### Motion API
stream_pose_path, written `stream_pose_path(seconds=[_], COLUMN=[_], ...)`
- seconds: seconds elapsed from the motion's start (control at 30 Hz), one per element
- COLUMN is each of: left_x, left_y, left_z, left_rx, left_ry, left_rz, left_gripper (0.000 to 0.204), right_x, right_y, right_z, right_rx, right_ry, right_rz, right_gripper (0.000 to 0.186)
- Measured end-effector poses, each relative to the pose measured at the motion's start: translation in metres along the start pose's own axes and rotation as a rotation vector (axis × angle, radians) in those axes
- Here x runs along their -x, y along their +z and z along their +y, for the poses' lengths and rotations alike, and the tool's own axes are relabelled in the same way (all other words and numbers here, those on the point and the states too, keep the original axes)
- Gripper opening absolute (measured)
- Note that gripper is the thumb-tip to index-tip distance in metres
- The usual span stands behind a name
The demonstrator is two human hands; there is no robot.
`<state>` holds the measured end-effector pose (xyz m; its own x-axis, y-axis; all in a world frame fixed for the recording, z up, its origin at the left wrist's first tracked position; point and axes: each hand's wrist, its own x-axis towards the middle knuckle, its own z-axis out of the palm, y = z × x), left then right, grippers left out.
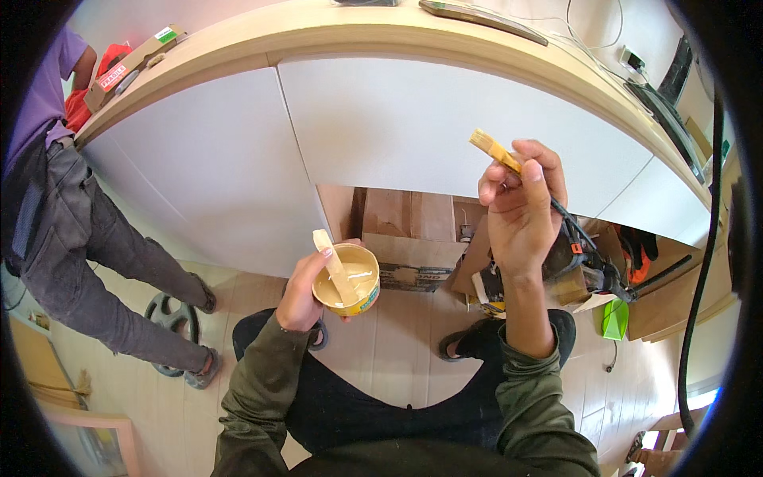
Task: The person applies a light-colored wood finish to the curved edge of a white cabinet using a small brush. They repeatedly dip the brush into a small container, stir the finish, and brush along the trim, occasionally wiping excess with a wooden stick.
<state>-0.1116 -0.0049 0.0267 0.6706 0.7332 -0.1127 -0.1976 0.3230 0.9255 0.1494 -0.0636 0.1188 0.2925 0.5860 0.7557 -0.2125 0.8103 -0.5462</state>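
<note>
Right hand (520,199): grip closed around a paintbrush (494,149), bristles up, before a white cabinet (445,111). Left hand (297,294): grip holding a tub (368,300) of pale paste (365,280), thumb against the wooden stick (340,274) inside; tub wall printed. Box (135,65) on the surface (318,21) bears a red-and-white label (114,77); lower cardboard box (409,250), dark lettering (413,277).

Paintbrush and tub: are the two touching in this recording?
Apart: the head view shows open space between the paintbrush in the right hand and the tub in the left hand.
</note>
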Motion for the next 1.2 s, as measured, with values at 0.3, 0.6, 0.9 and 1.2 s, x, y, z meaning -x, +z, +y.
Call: stream_pose_path(seconds=[0.3,0.6,0.9,1.2], left_x=[-0.007,-0.011,-0.014,-0.012], left_y=[-0.002,-0.009,-0.003,-0.001], left_z=[-0.008,-0.005,0.002,0.001], left_rx=[0.013,-0.016,-0.059,-0.066], left_ry=[0.014,-0.057,-0.109,-0.130], left_rz=[0.087,0.132,0.095,0.072], left_gripper=[0.059,0.060,0.063,0.064], right_x=[-0.029,-0.057,-0.067,-0.068], right_y=[-0.003,0.004,0.006,0.009], right_z=[0.068,0.094,0.091,0.097], right_rx=[0.656,1.005,1.040,1.100], right_ry=[-0.633,-0.987,-1.006,-1.017], right_rz=[0.118,0.150,0.174,0.197], right_gripper=[0.031,0.035,0.048,0.051])
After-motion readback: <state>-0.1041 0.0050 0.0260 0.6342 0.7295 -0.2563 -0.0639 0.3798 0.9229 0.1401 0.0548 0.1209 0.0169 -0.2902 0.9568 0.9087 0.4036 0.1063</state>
